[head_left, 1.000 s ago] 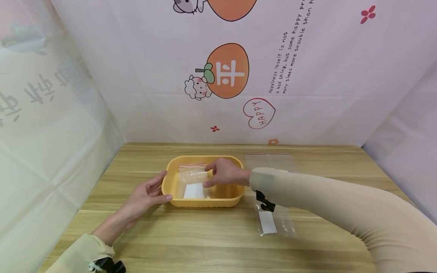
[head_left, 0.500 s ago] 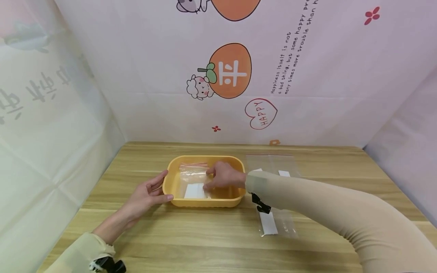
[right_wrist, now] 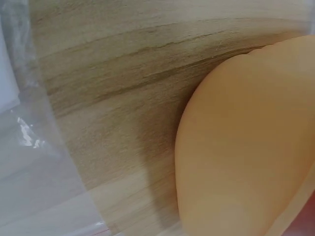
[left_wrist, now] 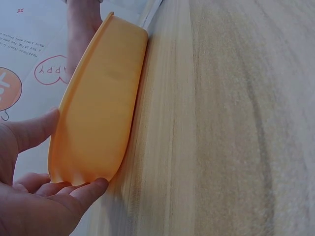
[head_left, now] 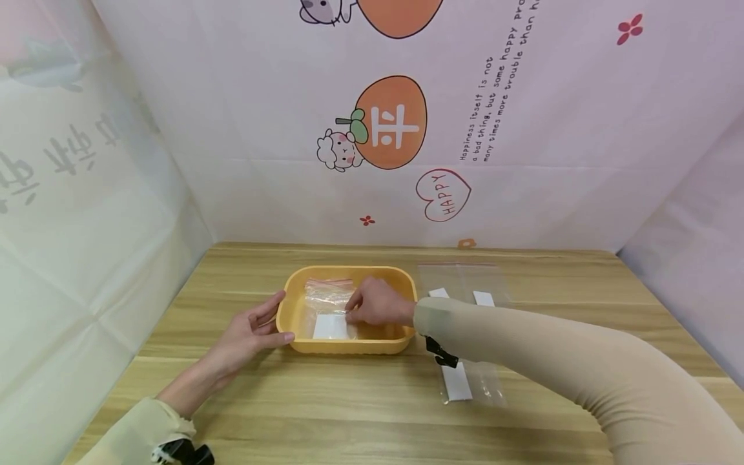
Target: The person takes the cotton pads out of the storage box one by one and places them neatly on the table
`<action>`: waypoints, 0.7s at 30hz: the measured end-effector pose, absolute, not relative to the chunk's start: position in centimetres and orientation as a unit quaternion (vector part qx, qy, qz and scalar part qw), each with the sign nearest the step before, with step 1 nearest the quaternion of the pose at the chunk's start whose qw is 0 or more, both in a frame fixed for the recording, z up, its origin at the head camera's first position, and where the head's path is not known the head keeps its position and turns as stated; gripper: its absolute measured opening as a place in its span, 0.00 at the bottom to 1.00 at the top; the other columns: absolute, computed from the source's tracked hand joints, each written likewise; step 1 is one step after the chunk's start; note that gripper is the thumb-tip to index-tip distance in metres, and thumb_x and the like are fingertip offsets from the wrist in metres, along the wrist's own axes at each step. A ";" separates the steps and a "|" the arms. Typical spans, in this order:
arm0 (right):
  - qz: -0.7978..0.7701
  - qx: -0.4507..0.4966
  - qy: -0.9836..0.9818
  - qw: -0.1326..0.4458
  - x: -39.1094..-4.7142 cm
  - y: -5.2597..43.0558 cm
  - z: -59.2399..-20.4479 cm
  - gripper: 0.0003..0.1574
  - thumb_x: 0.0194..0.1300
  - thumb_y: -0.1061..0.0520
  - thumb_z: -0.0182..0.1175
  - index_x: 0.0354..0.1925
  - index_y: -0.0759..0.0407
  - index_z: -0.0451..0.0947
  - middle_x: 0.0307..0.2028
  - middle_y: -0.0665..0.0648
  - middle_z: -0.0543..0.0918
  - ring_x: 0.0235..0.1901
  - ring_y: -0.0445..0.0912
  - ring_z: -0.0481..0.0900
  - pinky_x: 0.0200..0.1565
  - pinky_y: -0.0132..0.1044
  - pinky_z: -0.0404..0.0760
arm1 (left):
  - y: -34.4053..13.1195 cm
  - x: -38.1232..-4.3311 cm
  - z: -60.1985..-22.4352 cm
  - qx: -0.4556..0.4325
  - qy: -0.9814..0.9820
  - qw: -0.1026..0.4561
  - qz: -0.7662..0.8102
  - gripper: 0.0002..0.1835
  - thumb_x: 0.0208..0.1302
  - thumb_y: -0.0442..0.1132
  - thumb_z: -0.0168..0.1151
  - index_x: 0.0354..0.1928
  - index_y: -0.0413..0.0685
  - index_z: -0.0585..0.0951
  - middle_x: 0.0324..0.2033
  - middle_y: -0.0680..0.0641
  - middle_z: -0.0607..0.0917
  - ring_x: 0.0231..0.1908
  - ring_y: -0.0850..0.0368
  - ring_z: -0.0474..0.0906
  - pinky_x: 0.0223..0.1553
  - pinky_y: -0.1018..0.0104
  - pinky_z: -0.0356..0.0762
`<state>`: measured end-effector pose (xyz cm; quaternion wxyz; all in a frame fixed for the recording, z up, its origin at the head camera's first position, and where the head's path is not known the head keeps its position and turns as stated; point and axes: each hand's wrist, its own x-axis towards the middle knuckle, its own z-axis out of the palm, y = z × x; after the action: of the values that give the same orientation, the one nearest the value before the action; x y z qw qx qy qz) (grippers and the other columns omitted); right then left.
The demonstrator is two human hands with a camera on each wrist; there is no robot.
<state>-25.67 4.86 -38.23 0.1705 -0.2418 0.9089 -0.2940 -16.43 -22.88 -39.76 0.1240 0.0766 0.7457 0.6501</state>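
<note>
Right hand (head_left: pixel 380 302) pinching edge of small zip bag (head_left: pixel 327 296), grip nearly closed. Bag's in left half of yellow basin (head_left: pixel 349 347). Left hand (head_left: pixel 248 330) holding basin's left end, spread pretty wide. Clear plastic (head_left: pixel 459 279) right of basin.

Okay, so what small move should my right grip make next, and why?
Probably a gentle lift of the clear bag by its right edge. Your right grip has its fingertips at that edge, though whether they pinch it is hard to tell, and your left grip is on the left end of the yellow tray, which should steady it.
</note>
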 end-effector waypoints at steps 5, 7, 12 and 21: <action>-0.305 -0.264 0.905 0.134 -25.8 4.7 -37.7 0.08 0.70 0.61 0.71 0.46 0.60 0.93 0.39 0.51 0.90 0.36 0.43 0.80 0.38 0.31 0.80 | -22.9 -16.5 -39.9 0.077 0.746 0.123 0.650 0.51 0.69 0.32 0.72 0.83 0.35 0.49 0.82 0.35 0.48 0.77 0.36 0.54 0.66 0.66 0.70; -0.319 -0.267 0.901 0.123 -25.9 4.6 -37.5 0.08 0.71 0.62 0.69 0.46 0.61 0.92 0.37 0.52 0.91 0.33 0.42 0.81 0.36 0.30 0.81 | -22.9 -16.5 -39.9 0.077 0.746 0.122 0.650 0.50 0.69 0.32 0.71 0.83 0.36 0.49 0.82 0.36 0.48 0.77 0.36 0.54 0.66 0.65 0.69; -0.398 -0.220 0.875 0.164 -25.9 4.5 -36.9 0.13 0.74 0.62 0.66 0.53 0.64 0.89 0.35 0.57 0.90 0.26 0.48 0.85 0.27 0.34 0.84 | -22.9 -16.5 -39.8 0.071 0.751 0.123 0.645 0.51 0.69 0.33 0.72 0.83 0.38 0.50 0.82 0.36 0.49 0.77 0.37 0.54 0.66 0.65 0.70; -0.528 -0.169 0.796 0.241 -25.1 2.9 -36.9 0.35 0.64 0.66 0.73 0.67 0.70 0.77 0.39 0.58 0.91 0.35 0.48 0.86 0.44 0.46 0.90 | -22.8 -16.5 -39.8 0.066 0.751 0.126 0.645 0.49 0.70 0.32 0.70 0.84 0.40 0.50 0.82 0.37 0.50 0.77 0.38 0.55 0.66 0.66 0.70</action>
<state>-25.14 2.90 -36.88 0.2407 -0.1686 0.7965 -0.5284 -16.50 -22.79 -39.81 0.1264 0.0663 0.7507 0.6451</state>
